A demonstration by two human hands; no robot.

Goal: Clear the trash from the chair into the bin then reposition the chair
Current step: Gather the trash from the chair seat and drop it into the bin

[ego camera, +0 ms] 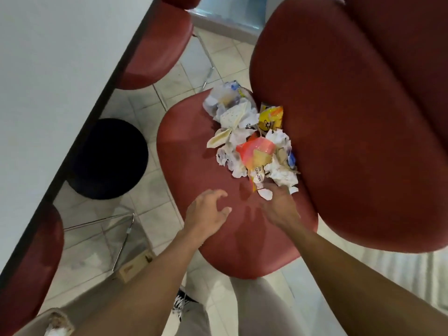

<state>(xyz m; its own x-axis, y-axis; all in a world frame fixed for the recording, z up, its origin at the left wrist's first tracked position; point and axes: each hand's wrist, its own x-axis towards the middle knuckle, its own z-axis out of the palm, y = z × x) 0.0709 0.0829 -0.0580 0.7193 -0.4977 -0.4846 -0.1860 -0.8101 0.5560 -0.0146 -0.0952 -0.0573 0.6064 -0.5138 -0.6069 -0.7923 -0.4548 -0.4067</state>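
**Hands reach for litter heaped on red chair**

A person's right hand (278,204) stretches over the seat of a padded red chair (194,151), its blurred fingers touching the near edge of a pile of crumpled white paper and orange and yellow snack wrappers (252,141); whether they have closed on anything cannot be told. The left hand (206,212) hovers just beside it above the seat, fingers spread and loosely bent, holding nothing. The litter lies toward the back of the seat, against the backrest. A round black bin (109,158) stands on the pale tiled floor (155,214) to the left, partly under a white table (55,69).
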